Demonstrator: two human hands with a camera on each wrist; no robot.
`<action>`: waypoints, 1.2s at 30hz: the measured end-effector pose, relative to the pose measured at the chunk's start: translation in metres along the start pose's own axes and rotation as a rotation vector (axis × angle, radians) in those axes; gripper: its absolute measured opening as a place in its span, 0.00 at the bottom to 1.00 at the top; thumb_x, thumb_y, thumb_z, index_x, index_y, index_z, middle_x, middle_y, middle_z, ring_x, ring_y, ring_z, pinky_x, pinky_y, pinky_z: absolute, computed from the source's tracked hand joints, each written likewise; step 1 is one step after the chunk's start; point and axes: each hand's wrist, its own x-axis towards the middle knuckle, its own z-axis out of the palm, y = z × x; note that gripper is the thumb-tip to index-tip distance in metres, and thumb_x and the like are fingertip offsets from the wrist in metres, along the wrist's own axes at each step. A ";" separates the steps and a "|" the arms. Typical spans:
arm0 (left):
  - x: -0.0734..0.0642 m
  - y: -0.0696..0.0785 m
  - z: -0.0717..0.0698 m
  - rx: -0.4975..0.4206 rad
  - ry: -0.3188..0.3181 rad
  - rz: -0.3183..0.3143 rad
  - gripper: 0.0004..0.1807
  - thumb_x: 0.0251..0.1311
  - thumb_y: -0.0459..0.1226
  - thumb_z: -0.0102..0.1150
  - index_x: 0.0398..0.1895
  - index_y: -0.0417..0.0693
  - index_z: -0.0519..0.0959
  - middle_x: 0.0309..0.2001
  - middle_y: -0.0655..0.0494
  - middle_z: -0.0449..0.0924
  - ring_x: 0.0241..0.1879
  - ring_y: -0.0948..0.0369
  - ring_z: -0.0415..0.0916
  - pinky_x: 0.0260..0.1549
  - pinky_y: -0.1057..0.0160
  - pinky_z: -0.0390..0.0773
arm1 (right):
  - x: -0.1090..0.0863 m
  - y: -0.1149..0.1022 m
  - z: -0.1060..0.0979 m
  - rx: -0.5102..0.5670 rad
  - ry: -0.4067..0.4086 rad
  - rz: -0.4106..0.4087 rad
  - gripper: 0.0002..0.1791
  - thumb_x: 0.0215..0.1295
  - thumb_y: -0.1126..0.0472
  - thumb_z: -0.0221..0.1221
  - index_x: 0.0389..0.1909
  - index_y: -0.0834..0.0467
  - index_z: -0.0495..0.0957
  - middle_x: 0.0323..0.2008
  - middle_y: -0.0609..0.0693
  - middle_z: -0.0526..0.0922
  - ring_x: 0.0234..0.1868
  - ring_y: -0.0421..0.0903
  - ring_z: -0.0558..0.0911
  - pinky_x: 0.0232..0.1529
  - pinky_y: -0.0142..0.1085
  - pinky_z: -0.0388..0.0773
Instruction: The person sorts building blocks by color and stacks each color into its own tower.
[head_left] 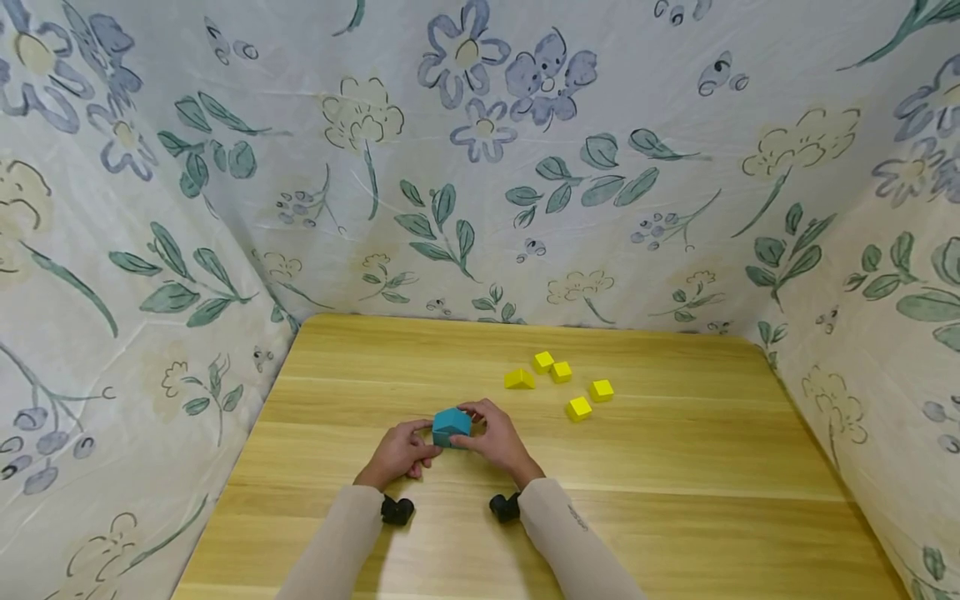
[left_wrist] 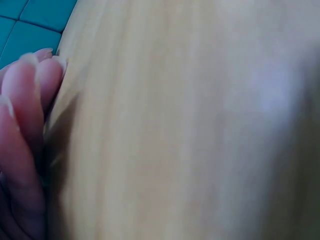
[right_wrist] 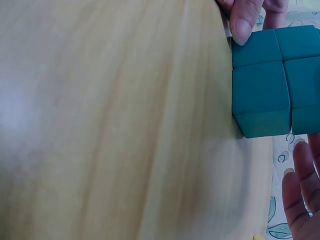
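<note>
A small stack of blue blocks stands on the wooden table between the two hands, its upper part shaped like a slanted roof. Several cube faces with thin seams show on the blue blocks in the right wrist view. From the left, the left hand holds the stack between thumb and forefinger, the other fingers curled below. On the opposite side the right hand grips its upper part, thumb at the front and fingers behind. Only fingers of the left hand and a corner of blue appear in the left wrist view.
Several yellow cubes and a yellow triangular block lie farther back to the right on the table. Flower-patterned cloth hangs behind the table and at both sides. Black devices sit at both wrists.
</note>
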 end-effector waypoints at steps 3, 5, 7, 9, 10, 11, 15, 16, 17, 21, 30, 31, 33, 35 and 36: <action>-0.001 -0.002 0.001 0.005 0.010 0.006 0.34 0.60 0.36 0.64 0.68 0.38 0.64 0.19 0.52 0.78 0.10 0.64 0.70 0.14 0.63 0.77 | -0.002 -0.001 -0.002 0.003 0.002 0.007 0.31 0.56 0.50 0.69 0.60 0.56 0.75 0.46 0.49 0.75 0.48 0.50 0.74 0.49 0.46 0.74; -0.003 -0.003 0.001 0.010 0.026 0.005 0.35 0.60 0.36 0.65 0.69 0.40 0.63 0.19 0.53 0.78 0.11 0.63 0.72 0.15 0.63 0.78 | -0.003 -0.001 -0.004 0.008 0.004 0.005 0.33 0.56 0.49 0.69 0.61 0.57 0.73 0.47 0.51 0.75 0.49 0.52 0.74 0.51 0.49 0.74; -0.005 -0.004 0.001 0.008 0.048 0.003 0.36 0.60 0.36 0.65 0.69 0.42 0.61 0.20 0.53 0.78 0.12 0.62 0.73 0.17 0.62 0.79 | -0.005 -0.001 -0.008 0.021 0.014 0.001 0.35 0.55 0.49 0.70 0.62 0.59 0.72 0.48 0.54 0.75 0.51 0.54 0.73 0.52 0.51 0.73; -0.007 -0.005 0.001 0.001 0.076 -0.005 0.37 0.60 0.36 0.65 0.70 0.42 0.59 0.20 0.53 0.78 0.14 0.61 0.74 0.18 0.62 0.79 | -0.007 0.000 -0.012 0.030 0.031 -0.002 0.36 0.54 0.49 0.70 0.62 0.59 0.72 0.49 0.56 0.75 0.51 0.55 0.73 0.53 0.53 0.72; -0.009 -0.006 0.002 -0.003 0.092 -0.005 0.37 0.60 0.36 0.64 0.69 0.42 0.58 0.21 0.53 0.79 0.14 0.61 0.75 0.18 0.61 0.79 | -0.009 0.001 -0.014 0.035 0.040 -0.002 0.37 0.54 0.50 0.71 0.62 0.60 0.71 0.50 0.57 0.75 0.52 0.56 0.73 0.54 0.54 0.71; -0.012 -0.007 0.003 -0.013 0.109 -0.011 0.37 0.61 0.37 0.64 0.69 0.41 0.57 0.21 0.54 0.79 0.15 0.60 0.75 0.19 0.62 0.79 | -0.011 0.002 -0.015 0.037 0.050 0.001 0.37 0.54 0.50 0.71 0.62 0.60 0.71 0.50 0.58 0.75 0.52 0.57 0.73 0.55 0.55 0.70; -0.025 -0.011 0.009 -0.062 0.193 -0.017 0.33 0.61 0.39 0.64 0.62 0.39 0.58 0.22 0.54 0.78 0.15 0.59 0.75 0.17 0.63 0.78 | -0.021 0.003 -0.021 0.077 0.083 0.024 0.36 0.55 0.54 0.71 0.63 0.61 0.70 0.54 0.60 0.73 0.54 0.59 0.71 0.58 0.57 0.67; -0.030 -0.012 0.012 -0.077 0.214 -0.016 0.31 0.62 0.40 0.64 0.60 0.39 0.59 0.22 0.54 0.78 0.15 0.59 0.75 0.16 0.63 0.77 | -0.024 0.003 -0.022 0.092 0.091 0.036 0.36 0.55 0.55 0.71 0.64 0.61 0.70 0.55 0.61 0.73 0.55 0.59 0.71 0.58 0.57 0.66; -0.035 -0.013 0.015 -0.086 0.231 -0.016 0.28 0.62 0.41 0.64 0.57 0.40 0.60 0.21 0.54 0.77 0.15 0.59 0.75 0.15 0.64 0.76 | -0.028 0.003 -0.023 0.108 0.102 0.048 0.36 0.55 0.56 0.71 0.64 0.61 0.70 0.55 0.61 0.72 0.56 0.59 0.70 0.59 0.58 0.65; -0.054 -0.014 0.030 -0.094 0.246 0.007 0.19 0.62 0.43 0.63 0.44 0.40 0.68 0.19 0.54 0.75 0.13 0.59 0.75 0.12 0.66 0.74 | -0.046 0.007 -0.029 0.146 0.158 0.094 0.36 0.54 0.59 0.71 0.64 0.59 0.69 0.56 0.60 0.72 0.57 0.59 0.69 0.59 0.58 0.63; -0.074 0.001 0.075 -0.165 0.083 0.059 0.13 0.64 0.42 0.61 0.37 0.40 0.75 0.23 0.53 0.78 0.14 0.63 0.73 0.09 0.69 0.72 | -0.082 0.028 -0.058 0.145 0.286 0.096 0.36 0.54 0.61 0.71 0.64 0.61 0.69 0.54 0.61 0.72 0.54 0.58 0.69 0.54 0.53 0.65; -0.073 0.003 0.082 -0.177 0.064 0.064 0.13 0.64 0.42 0.61 0.38 0.40 0.75 0.23 0.53 0.78 0.14 0.64 0.73 0.09 0.69 0.72 | -0.084 0.031 -0.062 0.148 0.299 0.096 0.36 0.54 0.61 0.71 0.64 0.62 0.69 0.53 0.61 0.72 0.54 0.58 0.69 0.53 0.52 0.65; -0.069 0.008 0.094 -0.197 0.036 0.083 0.12 0.64 0.41 0.61 0.39 0.40 0.75 0.24 0.52 0.79 0.14 0.64 0.72 0.09 0.69 0.71 | -0.088 0.039 -0.069 0.157 0.329 0.105 0.35 0.55 0.62 0.70 0.63 0.63 0.69 0.53 0.62 0.72 0.52 0.59 0.70 0.52 0.50 0.66; -0.062 0.012 0.107 -0.220 0.018 0.099 0.12 0.64 0.40 0.61 0.40 0.40 0.75 0.25 0.52 0.79 0.15 0.64 0.72 0.09 0.70 0.71 | -0.091 0.046 -0.076 0.169 0.363 0.137 0.33 0.56 0.62 0.69 0.63 0.63 0.69 0.52 0.62 0.73 0.51 0.58 0.70 0.51 0.49 0.66; -0.058 0.014 0.113 -0.229 0.013 0.110 0.11 0.64 0.40 0.60 0.40 0.40 0.75 0.25 0.52 0.78 0.15 0.64 0.72 0.09 0.70 0.71 | -0.092 0.049 -0.079 0.175 0.378 0.158 0.32 0.57 0.62 0.69 0.62 0.63 0.70 0.52 0.62 0.73 0.51 0.57 0.71 0.52 0.48 0.67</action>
